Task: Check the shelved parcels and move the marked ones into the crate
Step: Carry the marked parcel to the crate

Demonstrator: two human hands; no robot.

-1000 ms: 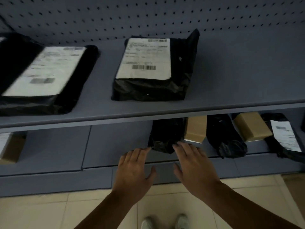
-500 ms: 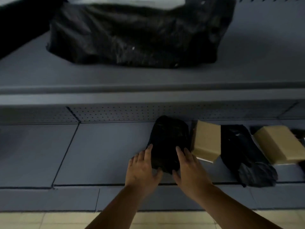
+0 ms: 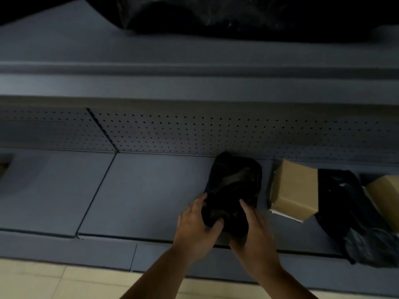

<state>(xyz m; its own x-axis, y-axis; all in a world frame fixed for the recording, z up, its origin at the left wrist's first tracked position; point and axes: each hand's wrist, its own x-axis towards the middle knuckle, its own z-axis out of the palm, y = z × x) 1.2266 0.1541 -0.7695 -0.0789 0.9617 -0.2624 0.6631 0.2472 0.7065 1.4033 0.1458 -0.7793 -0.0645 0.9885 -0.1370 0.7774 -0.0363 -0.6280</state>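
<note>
Both hands now closed round black parcel (image 3: 234, 186), left hand (image 3: 197, 225), right hand (image 3: 253, 229)

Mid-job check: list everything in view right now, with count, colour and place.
Held parcel: 1, black, lower shelf middle, gripped by both hands.
Side parcel: 1, black, lower shelf, between the boxes.
Top parcel: 1, black, upper shelf.
Boxes: 2, brown, lower shelf right; the second is cut off by the frame edge.
Shelves: 2, grey, upper and lower.
Pegboard: 1, grey, behind lower shelf.
Floor: beige tiles, bottom.
Left hand: 1, parcel's left side.
Right hand: 1, parcel's right side.
</note>
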